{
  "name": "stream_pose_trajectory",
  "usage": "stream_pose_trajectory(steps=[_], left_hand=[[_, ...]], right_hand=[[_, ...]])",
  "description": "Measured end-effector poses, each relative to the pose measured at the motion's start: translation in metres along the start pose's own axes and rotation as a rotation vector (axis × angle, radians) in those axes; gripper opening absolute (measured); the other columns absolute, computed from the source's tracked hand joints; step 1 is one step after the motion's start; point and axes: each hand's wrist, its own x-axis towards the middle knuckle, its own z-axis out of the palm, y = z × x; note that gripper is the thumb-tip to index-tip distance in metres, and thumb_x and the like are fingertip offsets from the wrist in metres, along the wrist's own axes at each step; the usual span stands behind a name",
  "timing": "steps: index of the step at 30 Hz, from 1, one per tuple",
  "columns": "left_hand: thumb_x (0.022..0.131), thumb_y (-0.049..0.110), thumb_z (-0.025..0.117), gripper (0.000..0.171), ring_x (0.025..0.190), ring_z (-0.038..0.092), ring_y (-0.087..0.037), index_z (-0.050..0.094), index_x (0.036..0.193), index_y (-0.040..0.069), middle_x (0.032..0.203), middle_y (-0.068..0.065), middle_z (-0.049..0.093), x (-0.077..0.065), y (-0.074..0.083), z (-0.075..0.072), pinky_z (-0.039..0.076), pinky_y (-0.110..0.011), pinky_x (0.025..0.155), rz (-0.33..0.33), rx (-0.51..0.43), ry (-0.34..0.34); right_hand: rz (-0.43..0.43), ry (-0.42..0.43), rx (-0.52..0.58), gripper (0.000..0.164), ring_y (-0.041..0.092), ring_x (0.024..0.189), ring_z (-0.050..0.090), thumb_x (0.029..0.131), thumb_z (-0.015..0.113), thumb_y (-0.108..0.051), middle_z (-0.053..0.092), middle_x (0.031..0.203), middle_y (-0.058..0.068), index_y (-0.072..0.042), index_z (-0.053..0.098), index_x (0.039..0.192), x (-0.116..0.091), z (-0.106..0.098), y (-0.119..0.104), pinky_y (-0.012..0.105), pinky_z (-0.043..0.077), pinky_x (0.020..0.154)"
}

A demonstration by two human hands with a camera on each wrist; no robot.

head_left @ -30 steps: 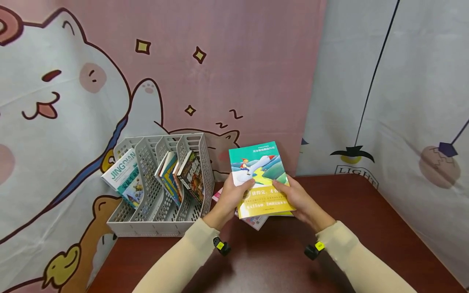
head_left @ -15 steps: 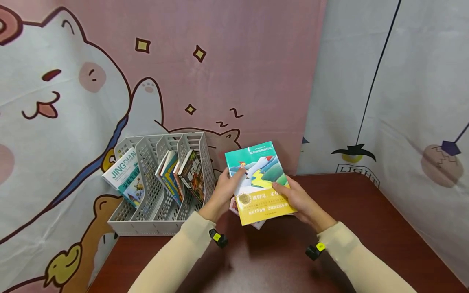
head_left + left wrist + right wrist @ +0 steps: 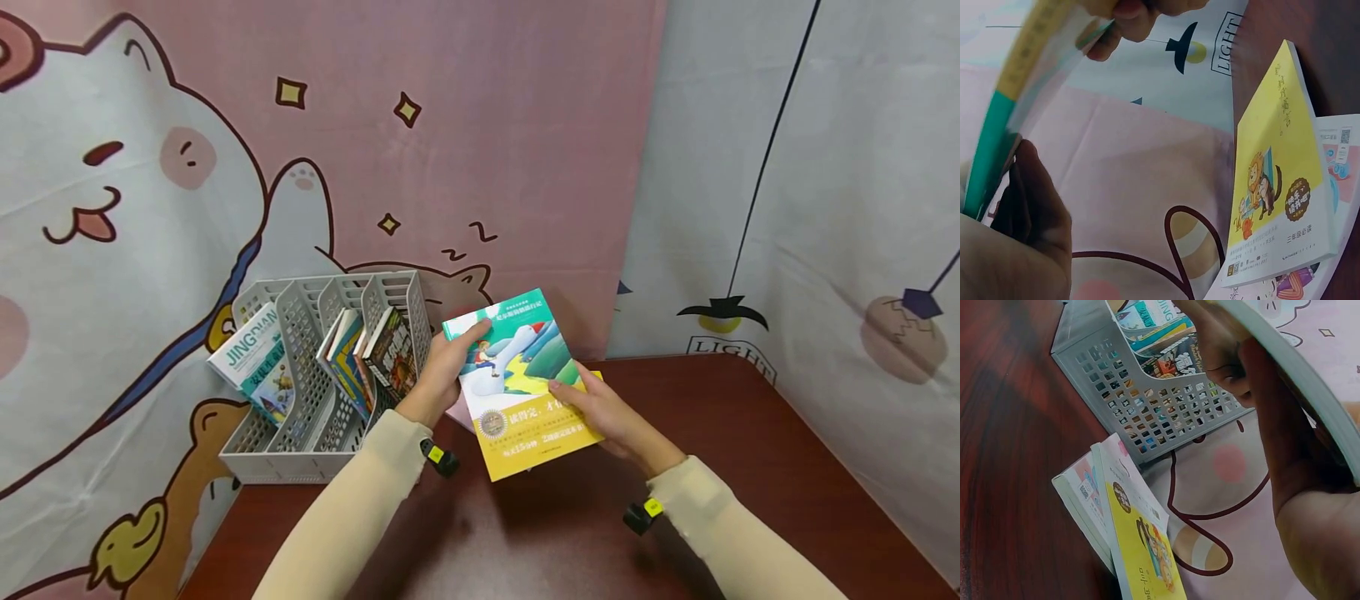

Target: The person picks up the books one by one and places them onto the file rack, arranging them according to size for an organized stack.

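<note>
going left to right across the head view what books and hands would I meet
White-and-teal JINGDIAN book, blue-and-yellow book, dark book, left hand, held green-and-yellow book, right hand.

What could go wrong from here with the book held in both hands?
The held book, gripped by the left hand and right hand, might slip if either lets go early. The yellow book lies askew over another book and could slide if bumped. The books leaning in the rack might shift if knocked.

One grey plastic four-slot rack (image 3: 300,469); inside sit at least four multicoloured books (image 3: 272,375); right of it, two bare hands (image 3: 441,367) (image 3: 606,410), three green/yellow/pink paperbacks (image 3: 517,392) (image 3: 1279,181) (image 3: 1342,150).
</note>
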Motion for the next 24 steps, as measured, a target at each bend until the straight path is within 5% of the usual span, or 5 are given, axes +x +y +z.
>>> stream_pose_trajectory(steps=[5,12,18,24], left_hand=[[0.091,0.043,0.093,0.051,0.09,0.085,-0.024,0.075,0.13,0.016,0.11,-0.009,0.084,-0.004,0.004,-0.004,0.07,-0.043,0.082,-0.012,0.018,0.001],[0.094,0.039,0.09,0.04,0.088,0.085,-0.027,0.078,0.119,0.01,0.105,-0.011,0.083,-0.018,0.014,-0.012,0.07,-0.046,0.084,0.11,0.124,0.023],[0.098,0.038,0.086,0.035,0.087,0.084,-0.026,0.078,0.116,0.009,0.1,-0.008,0.082,-0.028,0.027,-0.034,0.07,-0.046,0.084,0.208,0.199,0.053],[0.099,0.038,0.086,0.036,0.086,0.082,-0.02,0.078,0.113,0.006,0.092,-0.001,0.08,-0.037,0.048,-0.061,0.069,-0.039,0.085,0.301,0.262,0.125]], right_hand=[[0.026,-0.027,-0.027,0.068,0.023,0.095,0.084,0.114,0.061,-0.045,0.078,0.118,0.007,-0.025,0.025,0.169,0.002,0.003,0.002,0.043,0.07,0.084],[0.055,-0.062,-0.024,0.065,0.023,0.098,0.083,0.116,0.056,-0.047,0.078,0.119,0.007,-0.017,0.03,0.167,0.011,0.013,0.017,0.042,0.07,0.086],[0.044,-0.123,-0.067,0.06,0.027,0.099,0.082,0.116,0.056,-0.048,0.079,0.121,0.011,-0.007,0.044,0.158,0.019,0.024,0.029,0.047,0.069,0.091],[0.061,-0.169,-0.117,0.055,0.041,0.1,0.084,0.115,0.057,-0.049,0.077,0.124,0.032,-0.007,0.055,0.15,0.026,0.036,0.037,0.063,0.065,0.095]])
